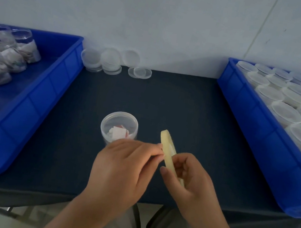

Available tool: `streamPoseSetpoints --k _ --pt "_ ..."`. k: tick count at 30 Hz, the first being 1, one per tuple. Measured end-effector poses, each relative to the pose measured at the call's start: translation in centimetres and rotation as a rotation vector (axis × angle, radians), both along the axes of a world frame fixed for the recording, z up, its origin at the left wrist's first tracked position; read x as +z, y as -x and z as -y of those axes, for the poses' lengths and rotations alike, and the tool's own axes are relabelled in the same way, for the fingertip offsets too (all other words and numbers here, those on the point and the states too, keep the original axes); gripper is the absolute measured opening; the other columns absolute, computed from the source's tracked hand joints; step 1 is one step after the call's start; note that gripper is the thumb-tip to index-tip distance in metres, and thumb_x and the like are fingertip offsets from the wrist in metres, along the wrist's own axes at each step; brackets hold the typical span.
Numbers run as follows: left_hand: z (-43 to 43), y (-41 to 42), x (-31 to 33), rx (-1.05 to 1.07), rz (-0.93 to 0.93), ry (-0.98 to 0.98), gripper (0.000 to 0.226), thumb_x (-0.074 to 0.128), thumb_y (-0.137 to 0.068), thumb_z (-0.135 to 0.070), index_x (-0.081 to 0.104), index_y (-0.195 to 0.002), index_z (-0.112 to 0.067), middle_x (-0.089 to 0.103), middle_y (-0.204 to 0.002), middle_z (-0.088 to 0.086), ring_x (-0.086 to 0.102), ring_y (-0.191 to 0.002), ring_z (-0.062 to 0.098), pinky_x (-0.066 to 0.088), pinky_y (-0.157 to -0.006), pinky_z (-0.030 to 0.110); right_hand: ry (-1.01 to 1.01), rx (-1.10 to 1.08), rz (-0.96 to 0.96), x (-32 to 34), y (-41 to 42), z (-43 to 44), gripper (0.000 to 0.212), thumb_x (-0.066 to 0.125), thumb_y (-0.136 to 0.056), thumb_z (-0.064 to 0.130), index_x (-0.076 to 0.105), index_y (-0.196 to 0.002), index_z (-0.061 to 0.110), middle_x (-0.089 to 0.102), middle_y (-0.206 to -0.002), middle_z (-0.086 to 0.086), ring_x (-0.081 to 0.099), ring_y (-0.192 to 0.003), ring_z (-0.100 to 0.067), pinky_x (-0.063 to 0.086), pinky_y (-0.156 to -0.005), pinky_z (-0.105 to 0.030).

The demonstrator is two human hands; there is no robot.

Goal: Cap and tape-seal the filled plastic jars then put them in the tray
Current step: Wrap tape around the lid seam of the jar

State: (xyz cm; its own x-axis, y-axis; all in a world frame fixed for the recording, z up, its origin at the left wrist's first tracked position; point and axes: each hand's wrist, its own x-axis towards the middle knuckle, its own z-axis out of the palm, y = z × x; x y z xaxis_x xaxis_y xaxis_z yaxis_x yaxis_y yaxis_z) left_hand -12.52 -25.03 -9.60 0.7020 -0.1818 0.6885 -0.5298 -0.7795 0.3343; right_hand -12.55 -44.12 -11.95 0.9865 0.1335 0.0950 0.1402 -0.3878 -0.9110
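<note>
Jar [119, 126] behind left hand [122, 167], near tape [167, 147]

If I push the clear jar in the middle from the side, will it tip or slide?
Probably slide: the jar stands upright and looks about as wide as tall. It seems light, being thin clear plastic with only some paper-like pieces inside. Laid on its side, it could roll, as it is round.

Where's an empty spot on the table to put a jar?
Bare table between the middle jar and the right tray, and between that jar and the lids at the back. The left tray has bare floor in its middle. The right tray is packed full.
</note>
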Motion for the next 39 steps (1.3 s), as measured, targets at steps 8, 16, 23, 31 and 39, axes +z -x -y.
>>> streamPoseSetpoints --k 8,16,23,31,39 --pt "-0.9 1.5 0.5 -0.024 -0.020 0.046 0.013 0.066 -0.104 -0.027 0.078 -0.100 -0.024 0.076 -0.101 -0.018 0.070 -0.087 0.001 0.053 -0.071 0.028 -0.095 0.287 -0.013 0.5 -0.1 0.1 0.029 0.051 -0.107 0.051 0.058 -0.133 0.042 0.062 -0.089 -0.005 0.058 -0.070 -0.024 0.052 -0.062 -0.038" --pt "-3.0 0.5 -3.7 0.087 0.066 0.264 0.022 0.071 -0.100 -0.038 0.079 -0.118 -0.026 0.065 -0.138 -0.007 0.063 -0.123 0.008 0.057 -0.091 0.046 0.181 0.174 0.301 -0.1 -1.9 -1.8 0.021 0.051 -0.110 0.038 0.071 -0.113 0.033 0.059 -0.103 0.011 0.061 -0.096 -0.017 0.047 -0.081 -0.018" --pt "-3.5 -2.3 -6.1 0.201 -0.424 0.733 0.111 0.083 -0.074 -0.070 0.019 -0.162 -0.051 0.024 -0.155 -0.048 0.027 -0.148 -0.017 0.031 -0.108 0.003 0.194 0.094 0.304 0.4 -4.3 -3.2 0.022 0.052 -0.109 0.036 0.072 -0.112 0.028 0.068 -0.108 0.015 0.065 -0.105 -0.014 0.050 -0.087 -0.020" --pt "-4.4 -5.5 -5.6 0.034 -0.485 0.821 0.057 0.079 -0.078 -0.058 0.053 -0.128 -0.061 0.063 -0.127 -0.034 0.061 -0.118 -0.011 0.048 -0.085 0.003 0.336 0.153 0.160 1.0 -6.0 -3.0 0.018 0.047 -0.105 0.053 0.064 -0.106 0.046 0.063 -0.098 0.022 0.061 -0.100 0.000 0.042 -0.078 -0.007" --pt "-4.7 -5.2 -4.3 -0.043 -0.565 0.768 0.072 0.064 -0.089 -0.062 0.032 -0.153 -0.064 0.056 -0.132 -0.045 0.059 -0.122 -0.014 0.045 -0.089 0.000 0.353 0.149 0.147 0.9 -7.0 -3.6 0.022 0.048 -0.105 0.054 0.066 -0.103 0.043 0.064 -0.087 0.018 0.060 -0.088 -0.003 0.042 -0.069 -0.016"
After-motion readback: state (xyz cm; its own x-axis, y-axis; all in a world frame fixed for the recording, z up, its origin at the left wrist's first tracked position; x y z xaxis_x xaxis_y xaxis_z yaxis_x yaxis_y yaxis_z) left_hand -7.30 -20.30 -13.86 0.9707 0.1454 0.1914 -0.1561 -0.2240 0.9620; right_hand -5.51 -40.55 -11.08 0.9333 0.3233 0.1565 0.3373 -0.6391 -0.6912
